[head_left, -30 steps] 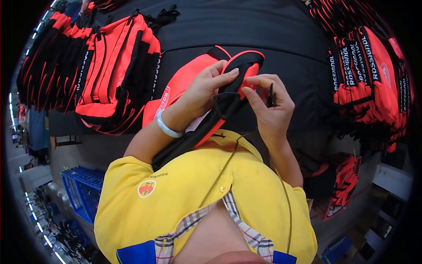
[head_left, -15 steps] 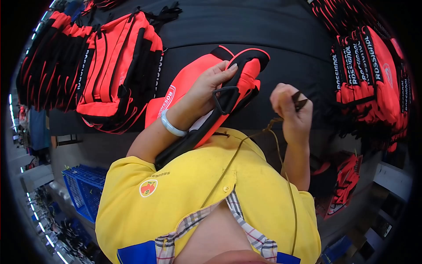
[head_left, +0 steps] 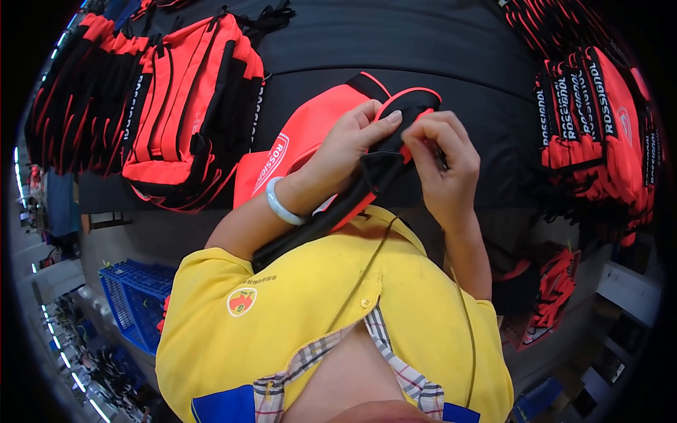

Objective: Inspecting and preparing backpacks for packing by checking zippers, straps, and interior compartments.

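A coral-red and black backpack [head_left: 303, 144] lies slanted in front of me, its lower black part against my yellow shirt. My left hand [head_left: 352, 141] is closed on its black-lined edge, thumb on top. At the same edge, close to the left fingertips, is my right hand [head_left: 446, 158], with thumb and forefinger pinched together. Dark thread snips [head_left: 443, 159] show partly inside the right palm; the rest is hidden by the fingers. Their brown cord [head_left: 367, 271] loops down from my neck. Whether a thread is pinched is too small to tell.
Finished-looking red and black backpacks stand in a row [head_left: 190, 106] on the dark table [head_left: 338, 49] at left. Another stack of backpacks [head_left: 599, 120] is at right. Below the table are a blue plastic crate [head_left: 134, 303] at left and red pieces [head_left: 553, 303] at right.
My right hand has moved left and in to the backpack's edge, its fingers now pinching there. The left hand and the backpack have shifted slightly right.
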`<state>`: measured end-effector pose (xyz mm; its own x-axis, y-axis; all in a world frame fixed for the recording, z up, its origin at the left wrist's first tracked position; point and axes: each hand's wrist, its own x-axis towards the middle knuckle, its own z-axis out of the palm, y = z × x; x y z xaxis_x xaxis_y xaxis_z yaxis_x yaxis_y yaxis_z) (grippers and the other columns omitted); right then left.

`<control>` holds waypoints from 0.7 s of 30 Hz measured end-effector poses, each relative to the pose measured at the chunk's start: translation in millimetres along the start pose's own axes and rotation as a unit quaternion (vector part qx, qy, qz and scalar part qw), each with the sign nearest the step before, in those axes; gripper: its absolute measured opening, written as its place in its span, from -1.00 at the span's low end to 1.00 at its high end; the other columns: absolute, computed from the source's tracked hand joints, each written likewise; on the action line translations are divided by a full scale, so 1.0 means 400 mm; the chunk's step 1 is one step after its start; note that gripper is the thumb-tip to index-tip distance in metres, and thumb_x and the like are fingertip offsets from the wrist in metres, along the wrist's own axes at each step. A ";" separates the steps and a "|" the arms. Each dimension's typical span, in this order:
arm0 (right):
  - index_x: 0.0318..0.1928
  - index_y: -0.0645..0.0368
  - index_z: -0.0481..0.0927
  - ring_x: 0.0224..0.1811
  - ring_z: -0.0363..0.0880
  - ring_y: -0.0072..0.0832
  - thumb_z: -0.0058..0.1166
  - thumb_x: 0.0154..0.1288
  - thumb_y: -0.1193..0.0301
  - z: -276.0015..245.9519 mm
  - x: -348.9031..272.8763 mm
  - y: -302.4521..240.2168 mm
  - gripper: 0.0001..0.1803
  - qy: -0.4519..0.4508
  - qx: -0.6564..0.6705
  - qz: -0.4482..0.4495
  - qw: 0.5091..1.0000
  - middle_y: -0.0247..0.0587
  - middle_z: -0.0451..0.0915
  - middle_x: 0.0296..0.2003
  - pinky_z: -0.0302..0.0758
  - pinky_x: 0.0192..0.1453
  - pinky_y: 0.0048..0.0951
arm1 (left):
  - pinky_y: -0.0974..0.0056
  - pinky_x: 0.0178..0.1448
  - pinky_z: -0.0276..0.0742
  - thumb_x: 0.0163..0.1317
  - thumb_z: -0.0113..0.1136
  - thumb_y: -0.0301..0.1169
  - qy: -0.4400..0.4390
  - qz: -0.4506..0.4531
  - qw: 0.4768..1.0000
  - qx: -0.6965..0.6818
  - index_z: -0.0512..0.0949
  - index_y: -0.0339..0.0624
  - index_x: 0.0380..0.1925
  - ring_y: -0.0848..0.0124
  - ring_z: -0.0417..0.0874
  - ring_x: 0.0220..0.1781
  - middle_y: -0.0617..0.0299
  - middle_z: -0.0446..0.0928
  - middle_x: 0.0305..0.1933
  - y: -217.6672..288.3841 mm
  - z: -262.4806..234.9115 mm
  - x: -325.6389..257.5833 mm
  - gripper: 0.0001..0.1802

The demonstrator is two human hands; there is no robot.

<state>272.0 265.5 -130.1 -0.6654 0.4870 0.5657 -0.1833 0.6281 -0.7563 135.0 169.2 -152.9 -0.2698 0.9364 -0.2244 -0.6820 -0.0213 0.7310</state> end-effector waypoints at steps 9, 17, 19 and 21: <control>-0.39 0.24 0.56 -0.61 0.17 -0.75 0.24 0.24 0.53 -0.028 -0.043 0.014 -0.89 0.062 0.107 0.102 0.987 -0.37 0.53 -0.40 0.10 -0.52 -0.68 | 0.40 -0.21 0.68 0.42 0.09 -0.29 -0.007 -0.013 0.999 -0.041 0.42 -0.21 -0.18 0.55 0.68 -0.30 0.22 0.62 -0.23 0.018 -0.004 0.007 -0.80; -0.31 0.25 0.62 -0.63 0.31 -0.63 0.31 0.08 0.64 0.019 0.001 -0.014 -0.84 0.054 -0.077 0.050 0.994 -0.30 0.57 -0.37 0.23 -0.58 -0.63 | 0.61 -0.47 0.41 0.43 0.08 -0.31 0.030 0.008 1.000 -0.002 0.43 -0.16 -0.17 0.74 0.50 -0.46 0.37 0.55 -0.34 0.019 0.022 0.001 -0.83; -0.32 0.25 0.59 -0.60 0.35 -0.59 0.28 0.11 0.65 0.019 0.001 -0.005 -0.86 0.040 -0.088 0.039 0.995 -0.28 0.55 -0.39 0.27 -0.55 -0.62 | 0.60 -0.43 0.44 0.41 0.12 -0.33 0.048 0.068 0.995 0.053 0.42 -0.17 -0.19 0.75 0.52 -0.43 0.36 0.56 -0.32 0.014 0.026 0.003 -0.84; -0.34 0.26 0.56 -0.58 0.40 -0.55 0.25 0.13 0.65 0.013 0.003 0.008 -0.88 0.026 -0.099 0.029 0.994 -0.26 0.53 -0.40 0.31 -0.52 -0.60 | 0.56 -0.37 0.46 0.40 0.14 -0.33 0.043 0.072 0.994 0.074 0.41 -0.18 -0.23 0.73 0.53 -0.38 0.36 0.54 -0.33 0.009 0.013 0.013 -0.83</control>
<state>266.7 264.9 -133.5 -0.6321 0.5531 0.5427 0.0040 0.7028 -0.7114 134.5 175.8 -148.3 -0.4191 0.8935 -0.1614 -0.5272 -0.0948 0.8444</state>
